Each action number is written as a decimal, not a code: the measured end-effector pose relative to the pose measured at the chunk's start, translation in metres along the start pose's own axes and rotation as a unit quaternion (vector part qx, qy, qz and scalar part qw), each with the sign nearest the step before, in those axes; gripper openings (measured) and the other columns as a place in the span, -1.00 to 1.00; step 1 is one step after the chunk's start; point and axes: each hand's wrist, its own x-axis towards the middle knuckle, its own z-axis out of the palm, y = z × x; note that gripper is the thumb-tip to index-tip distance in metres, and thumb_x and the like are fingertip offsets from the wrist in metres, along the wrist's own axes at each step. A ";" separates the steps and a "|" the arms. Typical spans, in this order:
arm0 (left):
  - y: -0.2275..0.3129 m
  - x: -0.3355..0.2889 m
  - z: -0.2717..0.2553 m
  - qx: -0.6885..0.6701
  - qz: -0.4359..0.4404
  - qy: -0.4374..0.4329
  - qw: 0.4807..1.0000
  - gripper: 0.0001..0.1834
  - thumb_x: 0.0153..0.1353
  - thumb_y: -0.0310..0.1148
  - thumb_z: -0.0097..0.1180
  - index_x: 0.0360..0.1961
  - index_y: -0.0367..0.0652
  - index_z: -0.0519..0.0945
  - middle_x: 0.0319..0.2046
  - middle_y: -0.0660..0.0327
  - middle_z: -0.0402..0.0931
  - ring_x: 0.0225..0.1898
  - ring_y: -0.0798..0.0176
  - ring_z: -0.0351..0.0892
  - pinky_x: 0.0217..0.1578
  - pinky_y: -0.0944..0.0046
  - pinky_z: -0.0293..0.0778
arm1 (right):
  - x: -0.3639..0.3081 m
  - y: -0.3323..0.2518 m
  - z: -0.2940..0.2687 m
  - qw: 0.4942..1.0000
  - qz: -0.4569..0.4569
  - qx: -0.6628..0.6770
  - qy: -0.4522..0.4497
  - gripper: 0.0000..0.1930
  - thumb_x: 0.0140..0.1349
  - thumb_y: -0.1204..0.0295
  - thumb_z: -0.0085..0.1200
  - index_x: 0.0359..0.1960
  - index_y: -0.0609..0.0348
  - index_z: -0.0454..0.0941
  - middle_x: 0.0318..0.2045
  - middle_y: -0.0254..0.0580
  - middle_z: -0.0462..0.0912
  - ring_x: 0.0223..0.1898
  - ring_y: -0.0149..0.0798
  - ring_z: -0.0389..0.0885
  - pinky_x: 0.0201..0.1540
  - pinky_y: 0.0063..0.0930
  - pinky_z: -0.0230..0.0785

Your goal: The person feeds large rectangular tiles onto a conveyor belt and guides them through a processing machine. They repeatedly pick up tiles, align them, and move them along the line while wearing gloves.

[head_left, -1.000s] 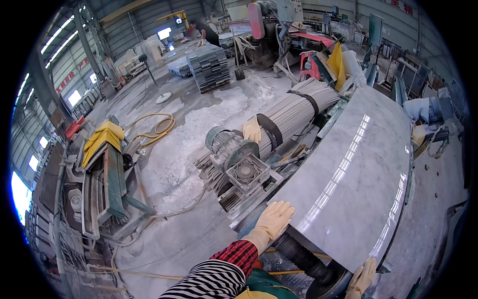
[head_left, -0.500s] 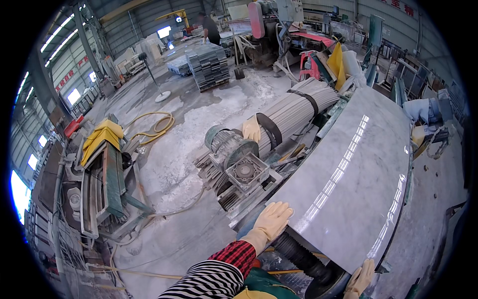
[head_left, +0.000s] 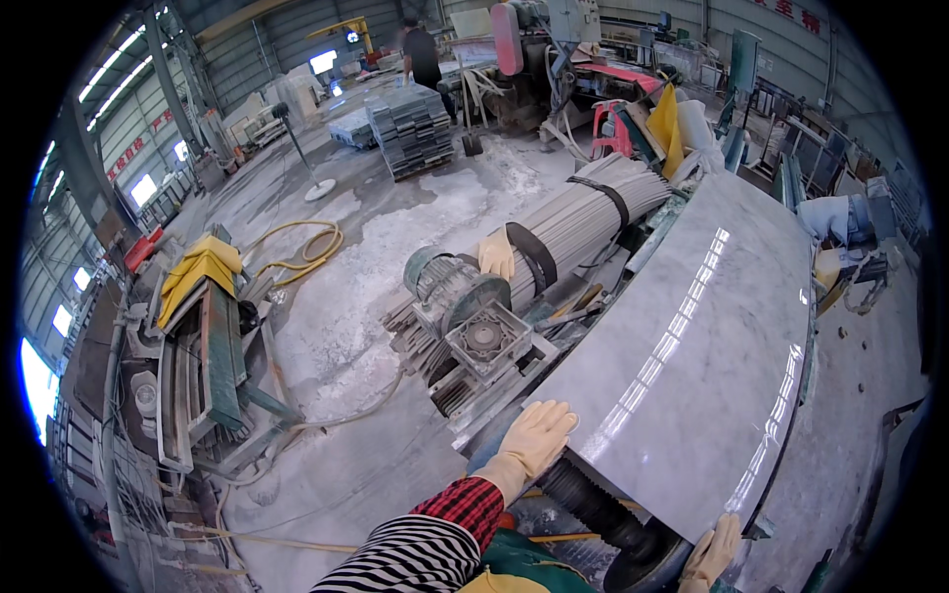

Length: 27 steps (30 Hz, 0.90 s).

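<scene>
Cream-gloved, your right hand (head_left: 713, 553) meets the near right corner of the marble slab (head_left: 682, 366), its grip impossible to tell; your left hand (head_left: 539, 435) lies, fingers uncurled, at the near left. Beyond, a dusty motor (head_left: 460, 296) and strapped strips (head_left: 588, 212) crowd the slab's left side; farther, a person (head_left: 423, 61) stands behind stacked pieces (head_left: 410, 133).

One gloved left hand (head_left: 539, 435) and one gloved right hand (head_left: 713, 553) make two hands at one marble slab (head_left: 692, 346). I count one motor (head_left: 442, 282) beside one bundle of long strips (head_left: 583, 225), two black straps (head_left: 534, 259), one lone glove (head_left: 496, 256), one coiled yellow hose (head_left: 321, 259), one red stool (head_left: 610, 131) and one other person (head_left: 423, 57).
</scene>
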 end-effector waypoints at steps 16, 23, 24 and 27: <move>-0.002 -0.011 0.003 0.008 -0.004 0.020 1.000 -0.54 0.27 -0.37 0.20 0.21 -0.10 0.52 0.25 0.05 0.47 0.31 -0.10 0.41 0.38 -0.07 0.29 | 0.013 -0.026 -0.018 0.999 -0.019 0.027 0.026 -0.57 0.50 0.32 0.05 0.25 0.37 0.58 0.22 0.38 0.60 0.28 0.39 0.51 0.41 0.16 0.29; 0.001 -0.009 -0.004 0.002 -0.025 -0.031 0.999 -0.54 0.25 -0.35 0.22 0.19 -0.08 0.52 0.23 0.06 0.46 0.30 -0.09 0.40 0.37 -0.06 0.29 | 0.009 -0.026 -0.018 0.999 -0.005 0.032 0.022 -0.56 0.49 0.30 0.04 0.26 0.33 0.59 0.25 0.36 0.57 0.31 0.38 0.48 0.45 0.18 0.24; 0.000 -0.011 -0.003 0.008 -0.022 -0.026 0.999 -0.53 0.25 -0.35 0.22 0.19 -0.08 0.52 0.23 0.06 0.46 0.30 -0.08 0.40 0.37 -0.05 0.30 | 0.008 -0.026 -0.017 0.999 0.000 0.028 0.016 -0.56 0.49 0.29 0.03 0.26 0.33 0.59 0.26 0.35 0.57 0.32 0.37 0.48 0.46 0.18 0.23; 0.001 -0.012 -0.001 0.013 -0.015 -0.012 1.000 -0.53 0.24 -0.36 0.22 0.20 -0.07 0.51 0.22 0.07 0.46 0.29 -0.08 0.40 0.37 -0.04 0.30 | 0.006 -0.025 -0.018 1.000 0.004 0.022 0.008 -0.56 0.49 0.28 0.03 0.26 0.31 0.59 0.27 0.33 0.57 0.34 0.36 0.46 0.48 0.18 0.19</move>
